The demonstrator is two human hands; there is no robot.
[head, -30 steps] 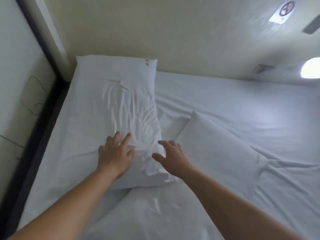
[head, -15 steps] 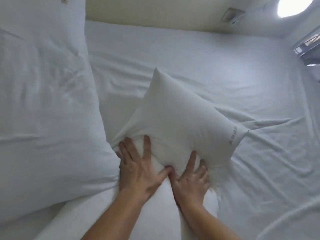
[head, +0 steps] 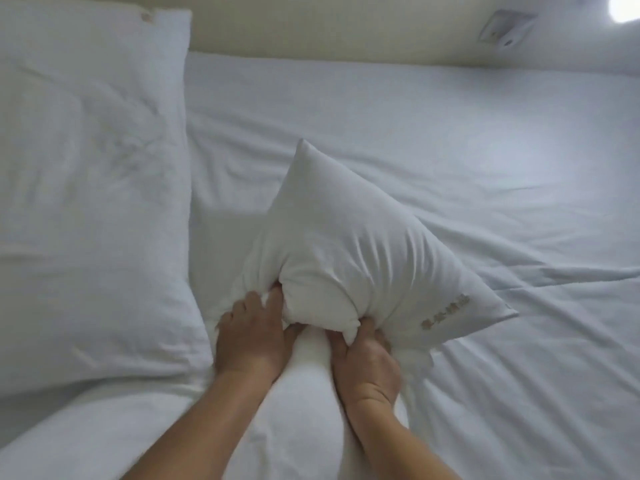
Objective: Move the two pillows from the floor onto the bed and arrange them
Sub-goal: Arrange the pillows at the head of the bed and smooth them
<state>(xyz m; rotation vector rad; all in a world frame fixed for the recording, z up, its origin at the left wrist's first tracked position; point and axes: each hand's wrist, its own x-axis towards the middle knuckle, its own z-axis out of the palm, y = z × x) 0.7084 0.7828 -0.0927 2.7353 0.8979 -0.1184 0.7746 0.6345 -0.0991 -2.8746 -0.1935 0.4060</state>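
Note:
Two white pillows lie on the white bed (head: 433,140). The first pillow (head: 90,188) rests flat at the left, its far end against the wall. The second pillow (head: 343,251) sits skewed in the middle, one corner pointing away from me, gold lettering near its right corner. My left hand (head: 251,336) grips its near left edge with fingers dug into the fabric. My right hand (head: 363,362) clutches the bunched near edge from the right. The pillow's near end is squeezed and raised between both hands.
A cream wall (head: 329,26) runs along the far side of the bed, with a small wall fitting (head: 505,27) and a bright round lamp (head: 627,6) at the top right. Wrinkled sheet (head: 519,358) spreads to the right.
Both hands left the first pillow, moved right to the second one, went from lying flat on it to gripping and bunching its near edge. The view shifted right and closer.

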